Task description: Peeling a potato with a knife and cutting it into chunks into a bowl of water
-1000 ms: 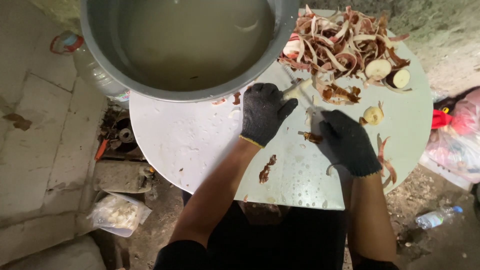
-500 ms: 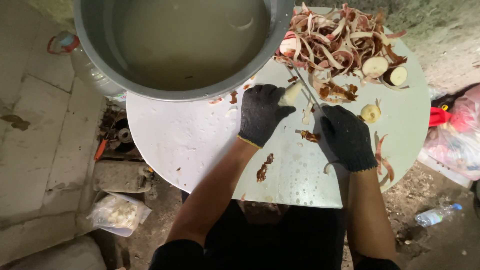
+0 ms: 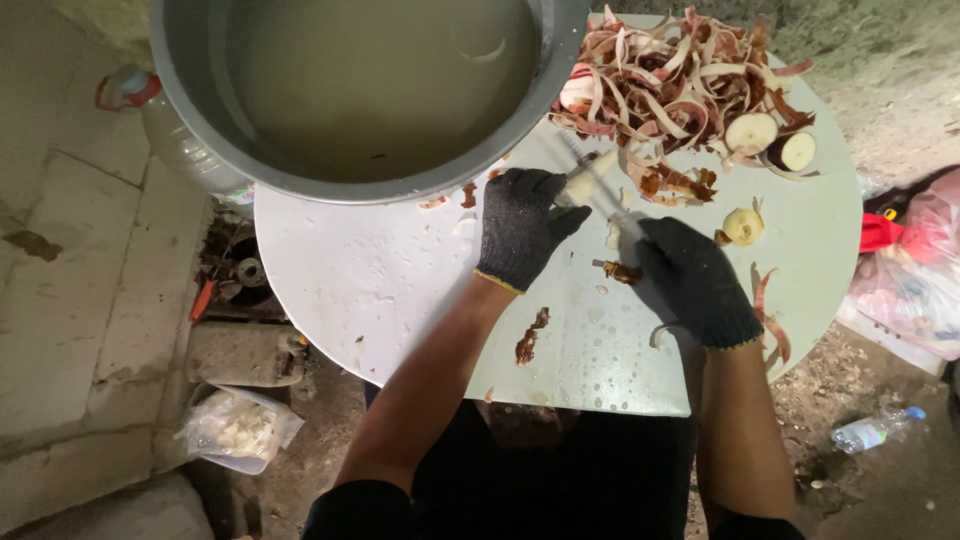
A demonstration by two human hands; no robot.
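Over the round pale surface (image 3: 400,300), near its middle, both of my hands sit in black knit gloves. Item one: my left hand (image 3: 522,226), fingers closed around a pale peeled root piece (image 3: 585,180), which sticks out past the glove toward the peel heap. Item two: my right hand (image 3: 695,280), fingers wrapped on the handle of a knife (image 3: 600,185), whose thin blade runs up and left across the root piece; the blade looks blurred, so I cannot tell its edge exactly. Item three: a large grey metal basin (image 3: 200,140), holding cloudy water, overlapping the far left part of the surface and lying just beyond my left hand. Item four: a heap of reddish-brown and cream peelings (image 3: 670,90) at the far right of the surface, with two cut round pieces (image 3: 770,140) showing white faces at its right edge. Item five: one small pale peeled chunk (image 3: 743,225) lying alone, just right of my right hand. Item six: loose brown scraps (image 3: 530,335) scattered on the wet surface between my forearms. Item seven, on the floor: a white plastic bag (image 3: 235,425) of pale pieces at lower left, a clear plastic bottle (image 3: 875,430) at lower right, a pink bag (image 3: 920,250) at the right edge.
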